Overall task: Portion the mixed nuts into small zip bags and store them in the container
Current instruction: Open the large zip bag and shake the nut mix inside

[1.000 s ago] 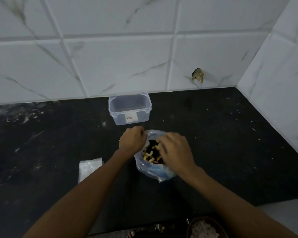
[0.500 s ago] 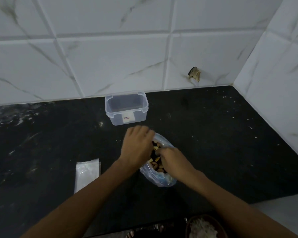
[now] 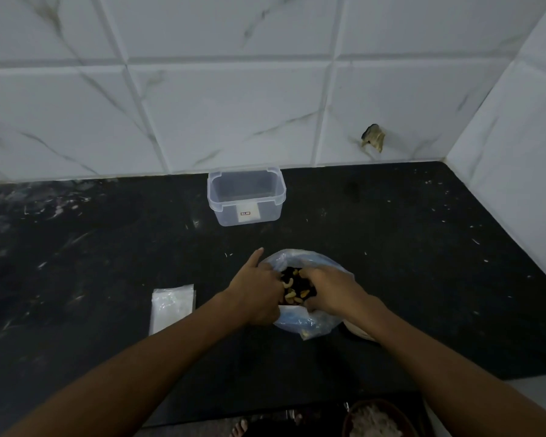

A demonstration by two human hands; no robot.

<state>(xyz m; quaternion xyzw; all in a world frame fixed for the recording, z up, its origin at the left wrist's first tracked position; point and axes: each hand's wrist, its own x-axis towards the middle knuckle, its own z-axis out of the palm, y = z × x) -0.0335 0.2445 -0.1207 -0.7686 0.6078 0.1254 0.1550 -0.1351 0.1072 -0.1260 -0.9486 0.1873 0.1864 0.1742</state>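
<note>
Broadly, a black stone counter spreads beneath both hands and runs away from them to a white marble-tiled wall, which turns a corner well off to the right of the right hand. Both forearms reach in from the near edge and meet over a clear plastic bag that sits on the counter directly under the hands, its mouth pulled wide and its crumpled lower part bulging out toward the person. Beyond the hands, close to the wall and slightly to the left of the bag, stands a clear lidless container with a small white label on its near face; it is well apart from the bag. To the left of the left hand, apart from it, a flat stack of small zip bags lies on the counter. The left hand grips the bag's left rim with curled fingers, one finger sticking out straight toward the container. The right hand has its fingers curled at the bag's right rim; whether they pinch the plastic or dip among the contents cannot be told. Between the two hands, inside the open bag, lie the mixed nuts, pale cashew curves among dark pieces. Below the right forearm, at the frame's bottom edge, a brown bowl holds something pale.
</note>
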